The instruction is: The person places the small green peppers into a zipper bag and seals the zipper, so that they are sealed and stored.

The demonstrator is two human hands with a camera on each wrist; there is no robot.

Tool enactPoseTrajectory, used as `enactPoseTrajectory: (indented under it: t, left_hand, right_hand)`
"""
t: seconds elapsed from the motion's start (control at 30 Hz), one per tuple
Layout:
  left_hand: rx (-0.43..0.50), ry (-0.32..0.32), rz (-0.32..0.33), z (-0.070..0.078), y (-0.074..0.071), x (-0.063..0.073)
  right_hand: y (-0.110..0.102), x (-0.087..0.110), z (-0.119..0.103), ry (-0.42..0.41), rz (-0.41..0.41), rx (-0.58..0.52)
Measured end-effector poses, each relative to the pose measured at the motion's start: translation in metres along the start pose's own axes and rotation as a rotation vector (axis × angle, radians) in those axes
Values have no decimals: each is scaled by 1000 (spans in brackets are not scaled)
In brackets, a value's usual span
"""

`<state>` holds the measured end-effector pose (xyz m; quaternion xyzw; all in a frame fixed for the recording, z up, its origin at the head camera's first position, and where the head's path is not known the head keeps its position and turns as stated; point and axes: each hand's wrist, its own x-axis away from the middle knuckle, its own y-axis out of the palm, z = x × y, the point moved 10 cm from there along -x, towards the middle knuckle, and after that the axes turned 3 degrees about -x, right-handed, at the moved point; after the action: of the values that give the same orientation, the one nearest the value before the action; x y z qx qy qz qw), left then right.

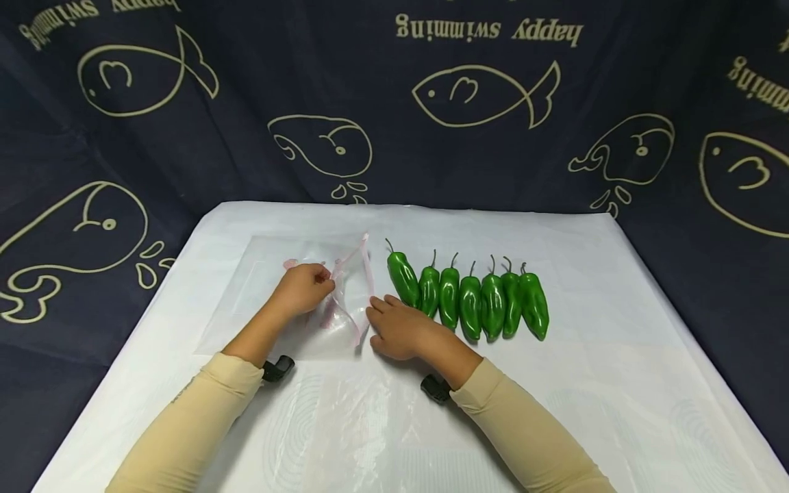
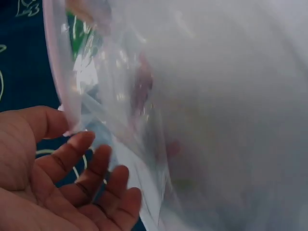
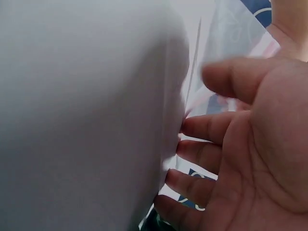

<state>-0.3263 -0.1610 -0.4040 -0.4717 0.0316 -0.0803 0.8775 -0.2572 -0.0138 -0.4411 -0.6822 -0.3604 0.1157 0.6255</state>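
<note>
A clear plastic bag with a pink zip strip (image 1: 368, 263) lies on the table, its mouth spread apart on the right. My left hand (image 1: 303, 287) pinches the upper layer of the bag mouth; in the left wrist view the thumb and index finger of that hand (image 2: 72, 168) meet at the pink edge, the other fingers loosely bent. On the other side of the mouth, my right hand (image 1: 401, 329) rests palm down with fingertips at the lower edge. The right wrist view shows the fingers of this hand (image 3: 204, 127) extended and the thumb apart from them.
Several green peppers (image 1: 470, 308) lie side by side in a row just right of the bag, stems pointing away; the right hand is close to the leftmost ones. White sheeting covers the table (image 1: 585, 397). A dark curtain with fish drawings (image 1: 382, 68) hangs behind.
</note>
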Motion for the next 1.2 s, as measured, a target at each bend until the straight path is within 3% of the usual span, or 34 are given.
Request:
enactPoseTrajectory:
  t: [0.27, 0.43, 0.6, 0.87, 1.2]
  left_hand:
    - [-27, -2, -40, 5, 12, 4]
    - [-17, -24, -66, 3, 15, 6]
    - [-27, -28, -73, 4, 17, 6]
    - [23, -53, -119, 4, 15, 7]
    - [232, -101, -73, -10, -11, 12]
  right_hand:
    - [-17, -5, -9, -94, 160, 17]
    - [-21, -14, -4, -35, 227, 26]
    - [-16, -21, 4, 57, 166, 40]
    - [2, -25, 8, 117, -15, 62]
    - [0, -23, 6, 99, -23, 86]
